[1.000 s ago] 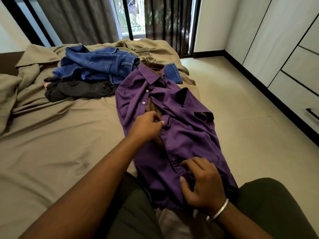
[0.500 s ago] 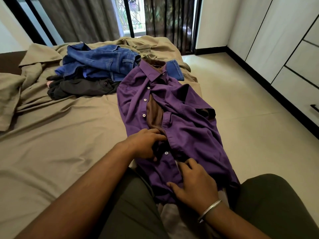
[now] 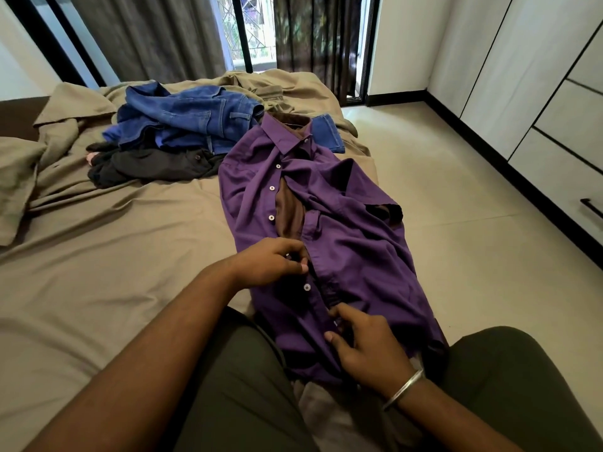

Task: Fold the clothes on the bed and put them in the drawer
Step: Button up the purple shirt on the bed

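Note:
A purple button shirt (image 3: 352, 230) lies lengthwise along the right side of the bed (image 3: 98, 256), collar away from me, its front partly open over a brown lining. My left hand (image 3: 270, 262) pinches the shirt's button placket at mid-length. My right hand (image 3: 362, 344), with a metal bangle on the wrist, grips the placket lower down, near the hem. Blue jeans (image 3: 186, 122) and a black garment (image 3: 156, 164) are heaped at the far side of the bed.
White wardrobe drawers (image 3: 561, 151) with a black handle stand along the right wall across a tiled floor (image 3: 440, 190). Curtains and a window are behind the bed. A rumpled beige sheet bunches at the far left. My legs in dark trousers fill the bottom of the view.
My left hand slid down the shirt front from the chest to mid-length. My right hand shifted slightly on the lower placket. The brown lining now shows in the open front.

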`<state>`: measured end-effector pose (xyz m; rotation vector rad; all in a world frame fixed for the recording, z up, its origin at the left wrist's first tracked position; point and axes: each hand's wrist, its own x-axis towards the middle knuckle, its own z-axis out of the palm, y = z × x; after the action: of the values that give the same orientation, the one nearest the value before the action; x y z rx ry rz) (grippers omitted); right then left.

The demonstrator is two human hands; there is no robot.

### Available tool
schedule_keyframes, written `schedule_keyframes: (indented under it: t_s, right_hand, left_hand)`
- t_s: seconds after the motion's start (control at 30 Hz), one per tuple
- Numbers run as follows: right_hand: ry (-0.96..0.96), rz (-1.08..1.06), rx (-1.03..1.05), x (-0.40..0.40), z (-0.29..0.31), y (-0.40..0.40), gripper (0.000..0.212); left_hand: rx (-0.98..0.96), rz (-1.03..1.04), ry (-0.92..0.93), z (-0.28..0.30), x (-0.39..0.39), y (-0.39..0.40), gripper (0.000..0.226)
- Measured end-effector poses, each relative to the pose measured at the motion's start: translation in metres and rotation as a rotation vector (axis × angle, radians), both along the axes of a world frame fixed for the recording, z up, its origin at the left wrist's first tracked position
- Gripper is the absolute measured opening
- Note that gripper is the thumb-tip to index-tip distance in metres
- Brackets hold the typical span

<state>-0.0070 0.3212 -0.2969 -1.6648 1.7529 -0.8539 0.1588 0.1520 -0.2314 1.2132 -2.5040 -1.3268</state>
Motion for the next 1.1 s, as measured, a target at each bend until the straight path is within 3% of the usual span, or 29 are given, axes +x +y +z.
schedule_keyframes:
  t_s: [0.1, 0.2, 0.37, 0.47, 0.5, 0.6, 0.73, 0.87, 0.97, 1.1]
  right_hand:
    - [-0.144, 0.06, 0.159, -0.007, 0.007, -0.002, 0.033]
    - [-0.101, 0.013, 0.172, -0.013, 0.01, -0.001, 0.039]
    - [0.061, -0.223, -0.107, -0.02, 0.018, -0.002, 0.021]
    - [0.076, -0.315, -0.065, -0.033, 0.015, -0.011, 0.013]
    - [0.05, -0.331, -0.027, -0.037, 0.013, -0.015, 0.012]
    - [-0.041, -0.344, 0.011, -0.043, 0.018, -0.03, 0.011]
    - [-0.076, -0.249, 0.011, -0.033, 0.029, -0.054, 0.017]
    - [0.063, -0.132, -0.115, -0.018, 0.02, -0.06, 0.004]
    - [0.203, -0.115, -0.211, -0.012, 0.009, -0.052, 0.016]
    - [0.257, -0.155, -0.185, -0.007, -0.001, -0.046, 0.027]
  left_hand:
    - [-0.18, 0.026, -0.008, -0.001, -0.003, -0.001, 0.003]
    - [-0.369, -0.001, -0.12, -0.006, -0.01, -0.001, 0.013]
    - [-0.426, 0.106, -0.131, -0.009, -0.009, 0.003, 0.039]
    - [-0.519, 0.281, -0.147, 0.0, -0.011, 0.013, 0.021]
    - [-0.505, 0.353, -0.151, 0.003, -0.012, 0.016, 0.015]
    - [-0.322, 0.53, -0.136, 0.008, -0.019, 0.03, 0.028]
    - [-0.112, 0.483, -0.314, 0.004, -0.026, 0.04, 0.024]
    - [-0.024, 0.548, -0.32, -0.008, -0.026, 0.037, 0.016]
    - [0.045, 0.573, -0.343, -0.013, -0.029, 0.037, 0.016]
    - [0.034, 0.608, -0.32, -0.02, -0.037, 0.037, 0.037]
